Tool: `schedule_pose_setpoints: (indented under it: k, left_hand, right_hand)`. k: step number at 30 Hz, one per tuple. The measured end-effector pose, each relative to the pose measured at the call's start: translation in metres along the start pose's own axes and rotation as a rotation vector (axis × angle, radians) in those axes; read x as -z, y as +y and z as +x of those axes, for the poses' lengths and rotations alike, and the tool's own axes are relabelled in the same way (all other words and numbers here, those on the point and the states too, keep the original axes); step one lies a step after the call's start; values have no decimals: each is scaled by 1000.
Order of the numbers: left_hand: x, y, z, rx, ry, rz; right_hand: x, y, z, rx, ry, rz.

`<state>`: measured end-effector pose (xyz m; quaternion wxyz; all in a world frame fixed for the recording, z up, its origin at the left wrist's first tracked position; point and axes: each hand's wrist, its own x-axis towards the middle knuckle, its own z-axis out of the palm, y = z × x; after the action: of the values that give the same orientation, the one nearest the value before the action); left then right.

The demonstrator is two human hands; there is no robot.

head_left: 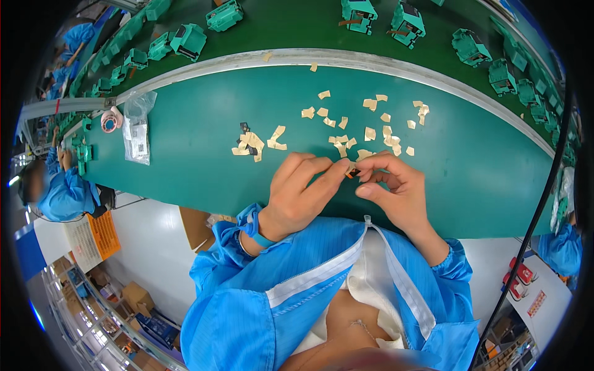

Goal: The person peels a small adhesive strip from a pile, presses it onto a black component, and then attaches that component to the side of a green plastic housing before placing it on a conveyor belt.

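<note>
A small black-and-orange part (353, 173) with a bit of cream tape on it is pinched near the table's front edge, partly hidden by my fingertips. My left hand (302, 187) grips it from the left with closed fingers. From the right, my right hand (397, 188) holds its other side with bent fingertips, the thumb a little lower and apart. Just beyond my hands lie many short cream tape pieces (370, 133) scattered on the green table (198, 142). To the left sits a small pile of tape pieces (254, 141) mixed with black bits.
A clear plastic bag (137, 130) with labels lies at the left, beside a tape roll (111, 120). Past a metal rail (346, 57), a green conveyor (284, 31) carries teal housings (188, 42). A black cable (547, 191) hangs at the right. Other people in blue (69, 191) sit nearby.
</note>
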<state>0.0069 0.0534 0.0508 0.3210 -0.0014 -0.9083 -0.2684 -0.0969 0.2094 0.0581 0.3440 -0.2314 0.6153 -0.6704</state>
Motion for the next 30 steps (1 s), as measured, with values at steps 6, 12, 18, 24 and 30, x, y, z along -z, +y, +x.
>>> schedule_pose_setpoints:
  k: [6, 12, 18, 24, 30]
  left_hand:
    - [-6, -2, 12, -67, -16, -8]
    - [-7, -5, 19, -75, -23, -90]
    - [-6, -4, 24, 23, -16, -213]
    - [-4, 0, 27, 19, -34, -229]
    - [0, 6, 27, 223, -63, -381]
  right_hand:
    - [5, 4, 8, -22, -5, 53]
    - [11, 1, 13, -53, -49, 231]
    - [19, -8, 21, 403, 20, -38]
    - [24, -3, 27, 981, 66, -865]
    - [27, -1, 28, 1122, 25, -957]
